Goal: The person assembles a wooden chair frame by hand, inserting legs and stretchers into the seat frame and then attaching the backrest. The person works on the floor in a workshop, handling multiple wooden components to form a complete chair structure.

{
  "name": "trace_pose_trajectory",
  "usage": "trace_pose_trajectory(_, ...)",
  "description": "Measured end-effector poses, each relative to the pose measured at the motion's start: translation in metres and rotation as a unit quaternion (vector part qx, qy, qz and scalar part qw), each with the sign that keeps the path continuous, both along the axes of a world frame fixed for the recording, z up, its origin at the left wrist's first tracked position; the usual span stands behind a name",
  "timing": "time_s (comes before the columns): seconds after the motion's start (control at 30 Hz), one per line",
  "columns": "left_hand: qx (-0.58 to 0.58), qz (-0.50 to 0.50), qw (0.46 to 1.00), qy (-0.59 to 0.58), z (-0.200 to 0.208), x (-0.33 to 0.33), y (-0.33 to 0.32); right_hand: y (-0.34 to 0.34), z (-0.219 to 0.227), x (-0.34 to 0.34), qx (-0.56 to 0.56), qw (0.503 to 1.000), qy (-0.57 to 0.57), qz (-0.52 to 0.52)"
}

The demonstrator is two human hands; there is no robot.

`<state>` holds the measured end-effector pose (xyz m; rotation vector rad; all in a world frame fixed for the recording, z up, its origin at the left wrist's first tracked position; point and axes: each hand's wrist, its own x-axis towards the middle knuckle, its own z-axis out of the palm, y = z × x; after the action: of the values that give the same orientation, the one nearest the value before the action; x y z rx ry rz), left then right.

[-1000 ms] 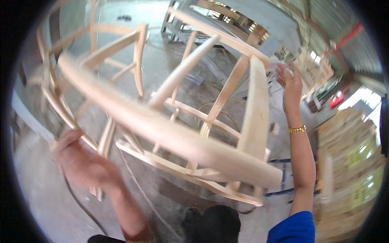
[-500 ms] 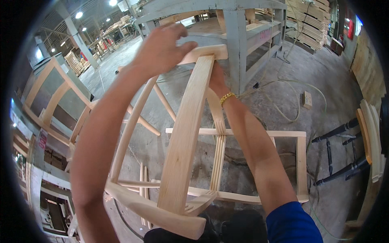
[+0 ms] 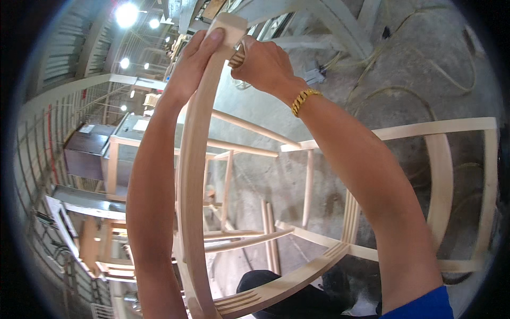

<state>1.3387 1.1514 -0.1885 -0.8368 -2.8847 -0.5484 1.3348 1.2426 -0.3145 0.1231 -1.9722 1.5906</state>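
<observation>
A pale unfinished wooden chair frame stands tilted in front of me, its thick curved rail (image 3: 194,154) running from far to near. My left hand (image 3: 192,64) is closed round the far end of this rail, thumb on top. Just right of it, my right hand (image 3: 264,63) is wrapped round a grooved piece (image 3: 238,56) that looks like the far end of a slat joined to the rail. Another grooved slat (image 3: 287,284) curves from the rail's near end to the right. My right forearm hides part of the frame.
Long straight bars (image 3: 438,126) of the frame reach right above the concrete floor (image 3: 329,186). Loose wooden strips (image 3: 271,234) lie below. Cables (image 3: 404,87) trail across the floor. A grey metal stand (image 3: 340,32) is at the back, and other wooden frames (image 3: 113,167) stand at left.
The chair frame has turned, so its broad rail now shows its narrow side at left. My left hand, lifted with fingers apart before, now grips the rail's far end. My view has swung left.
</observation>
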Motion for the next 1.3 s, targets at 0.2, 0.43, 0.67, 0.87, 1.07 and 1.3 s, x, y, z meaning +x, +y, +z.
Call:
trace_pose_trajectory(0.2, 0.097, 0.052, 0.993, -0.048, 0.0, 0.001, -0.009, 0.013, -0.01, 0.002, -0.022, 0.994, 0.072, 0.074)
trace_pose_trajectory(0.43, 0.105, 0.046, 0.992, -0.055, 0.003, -0.001, -0.014, 0.015, -0.017, 0.001, -0.051, 0.99, 0.092, 0.092)
trace_pose_trajectory(0.67, 0.103, 0.068, 0.99, -0.072, 0.006, 0.004, -0.017, 0.007, -0.016, -0.002, -0.038, 0.99, 0.109, 0.085)
trace_pose_trajectory(0.87, -0.108, 0.074, 0.989, -0.062, 0.045, -0.026, -0.014, 0.017, -0.016, -0.01, -0.025, 0.99, 0.068, 0.122)
trace_pose_trajectory(1.07, 0.181, 0.043, 0.982, -0.022, 0.149, -0.059, 0.059, 0.02, -0.028, -0.004, -0.015, 0.987, 0.005, 0.162)
trace_pose_trajectory(1.3, 0.212, -0.003, 0.964, -0.159, 0.028, -0.084, 0.014, 0.006, -0.031, -0.002, 0.02, 0.987, 0.01, 0.161)
